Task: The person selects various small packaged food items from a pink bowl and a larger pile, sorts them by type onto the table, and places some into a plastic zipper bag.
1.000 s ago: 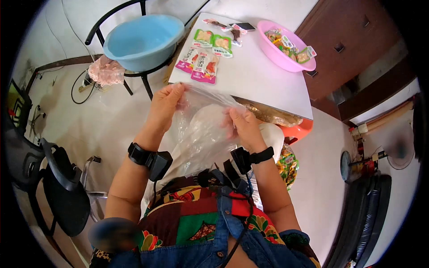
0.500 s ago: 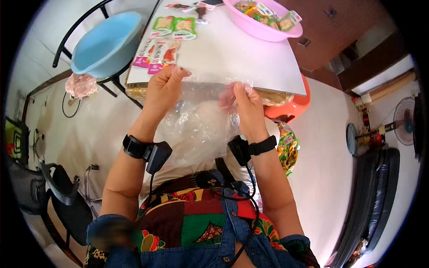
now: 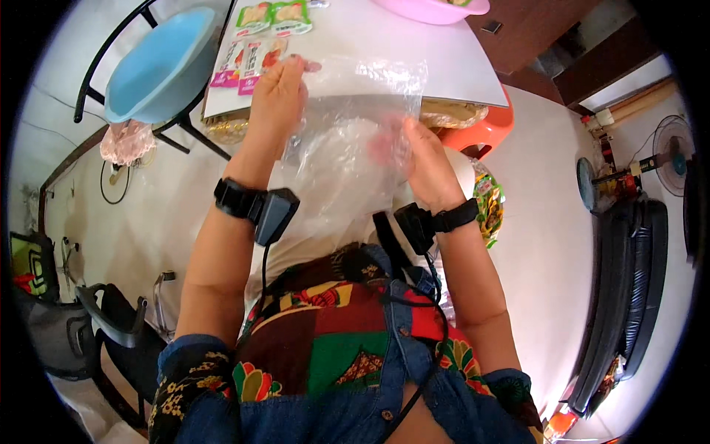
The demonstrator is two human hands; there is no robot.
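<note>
A clear crinkled plastic bag (image 3: 340, 140) hangs between my hands over the near edge of the white table (image 3: 370, 37). My left hand (image 3: 277, 96) pinches its upper left part, close to two pink-and-white food pouches (image 3: 251, 66). My right hand (image 3: 424, 155) is closed on its right side, thumb outside and fingers blurred behind the plastic. Two green food packs (image 3: 272, 16) lie farther back on the table. A pink basin (image 3: 433, 10) is cut off at the top edge. Both wrists carry black strapped devices.
A blue basin (image 3: 159, 63) stands on a black-framed chair at left, above pink cloth (image 3: 126, 144). An office chair (image 3: 118, 333) is lower left, an orange stool (image 3: 492, 118) under the table, colourful packages (image 3: 488, 207) beside my right arm, a fan (image 3: 669, 155) at right.
The view has shifted, so the table sits higher in the picture. The bag's top edge is raised on the right, and my right hand sits lower along its side.
</note>
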